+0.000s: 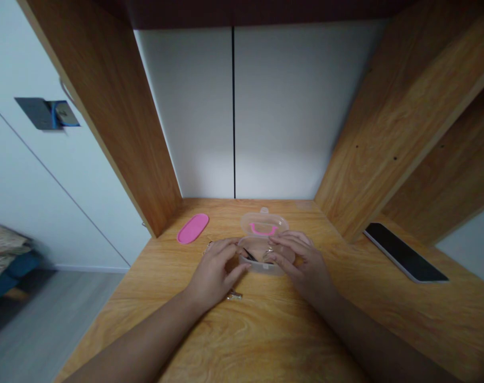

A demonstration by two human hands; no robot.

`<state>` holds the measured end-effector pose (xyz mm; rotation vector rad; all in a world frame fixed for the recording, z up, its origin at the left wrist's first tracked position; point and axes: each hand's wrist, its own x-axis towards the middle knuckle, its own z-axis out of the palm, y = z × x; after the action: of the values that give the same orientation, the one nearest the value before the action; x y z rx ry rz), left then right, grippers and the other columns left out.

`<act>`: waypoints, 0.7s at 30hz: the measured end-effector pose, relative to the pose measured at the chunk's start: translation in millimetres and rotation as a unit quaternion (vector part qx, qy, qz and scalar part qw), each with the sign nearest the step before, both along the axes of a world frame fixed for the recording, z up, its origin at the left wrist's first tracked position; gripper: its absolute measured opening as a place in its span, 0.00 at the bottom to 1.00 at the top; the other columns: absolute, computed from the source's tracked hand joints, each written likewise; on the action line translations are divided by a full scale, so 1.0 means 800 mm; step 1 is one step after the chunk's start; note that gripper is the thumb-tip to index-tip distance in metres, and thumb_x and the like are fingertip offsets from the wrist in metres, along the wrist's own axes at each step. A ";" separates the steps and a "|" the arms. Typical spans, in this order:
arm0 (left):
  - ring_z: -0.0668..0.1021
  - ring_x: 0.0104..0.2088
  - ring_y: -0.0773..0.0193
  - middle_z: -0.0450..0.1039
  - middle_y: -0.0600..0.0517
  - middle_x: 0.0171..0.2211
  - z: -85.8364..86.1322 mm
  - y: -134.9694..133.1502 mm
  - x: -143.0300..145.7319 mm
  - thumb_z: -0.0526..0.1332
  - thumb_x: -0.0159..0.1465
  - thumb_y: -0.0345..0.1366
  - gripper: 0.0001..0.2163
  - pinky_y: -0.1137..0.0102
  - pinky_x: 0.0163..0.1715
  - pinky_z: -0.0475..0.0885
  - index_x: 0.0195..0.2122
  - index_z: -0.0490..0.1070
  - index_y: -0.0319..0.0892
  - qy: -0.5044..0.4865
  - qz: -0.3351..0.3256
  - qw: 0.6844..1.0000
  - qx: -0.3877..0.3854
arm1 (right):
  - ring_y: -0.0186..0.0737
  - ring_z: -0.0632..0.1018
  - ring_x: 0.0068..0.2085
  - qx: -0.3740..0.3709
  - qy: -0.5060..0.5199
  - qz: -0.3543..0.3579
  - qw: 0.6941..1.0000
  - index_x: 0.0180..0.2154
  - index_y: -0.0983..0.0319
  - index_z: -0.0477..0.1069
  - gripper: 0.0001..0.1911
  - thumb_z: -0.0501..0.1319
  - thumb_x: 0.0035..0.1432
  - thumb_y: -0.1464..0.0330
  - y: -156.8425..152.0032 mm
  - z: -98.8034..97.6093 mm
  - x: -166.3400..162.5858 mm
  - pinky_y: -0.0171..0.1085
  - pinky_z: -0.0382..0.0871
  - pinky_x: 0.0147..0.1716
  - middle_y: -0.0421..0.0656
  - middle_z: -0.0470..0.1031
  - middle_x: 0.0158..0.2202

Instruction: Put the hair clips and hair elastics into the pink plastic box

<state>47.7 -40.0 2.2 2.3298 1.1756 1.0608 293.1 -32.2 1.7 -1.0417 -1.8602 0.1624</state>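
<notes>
A small clear plastic box (266,268) stands on the desk with its hinged lid (245,221) tipped back; the lid carries a pink handle (263,231). My left hand (215,270) grips the box's left end between thumb and fingers. Over the right side of the opening, my right hand (303,263) pinches a small shiny metallic item (268,254), too blurred to name. A thin dark object (249,254) lies inside the box. Beside my left wrist rests a small shiny clip-like piece (234,294). Another small item is partly hidden behind my left hand.
A pink oval lid-like piece (193,228) lies on the wooden desk (242,340) at the back left. To the right, a dark flat tablet-like device (405,252) lies near the wooden divider (369,143). Side panels and a white back panel (282,111) enclose the desk.
</notes>
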 end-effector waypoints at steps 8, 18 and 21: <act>0.76 0.55 0.52 0.78 0.47 0.49 -0.001 0.007 -0.003 0.66 0.65 0.33 0.05 0.56 0.55 0.69 0.42 0.74 0.45 -0.039 0.055 0.998 -0.003 | 0.47 0.76 0.51 -0.025 0.050 -0.006 0.998 0.48 0.56 0.78 0.11 0.63 0.65 0.64 -0.002 0.005 -0.003 0.50 0.71 0.53 0.48 0.75 0.48; 0.77 0.54 0.53 0.77 0.45 0.53 -0.007 0.010 -0.004 0.66 0.63 0.34 0.15 0.55 0.58 0.71 0.51 0.70 0.45 -0.073 0.096 0.993 -0.010 | 0.49 0.76 0.54 -0.030 0.041 -0.004 0.999 0.48 0.55 0.79 0.12 0.63 0.62 0.68 0.002 -0.005 -0.003 0.51 0.72 0.56 0.48 0.72 0.52; 0.77 0.54 0.53 0.73 0.42 0.56 -0.006 0.008 -0.004 0.65 0.62 0.34 0.26 0.55 0.57 0.72 0.60 0.60 0.43 -0.076 0.119 0.990 -0.009 | 0.48 0.77 0.53 -0.018 0.040 -0.003 0.999 0.47 0.55 0.79 0.13 0.64 0.60 0.68 0.003 -0.005 -0.003 0.50 0.73 0.54 0.48 0.73 0.52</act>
<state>44.8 -33.2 -2.7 2.0902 1.4205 1.2767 290.6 -30.0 -2.0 -1.0497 -1.7876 0.2317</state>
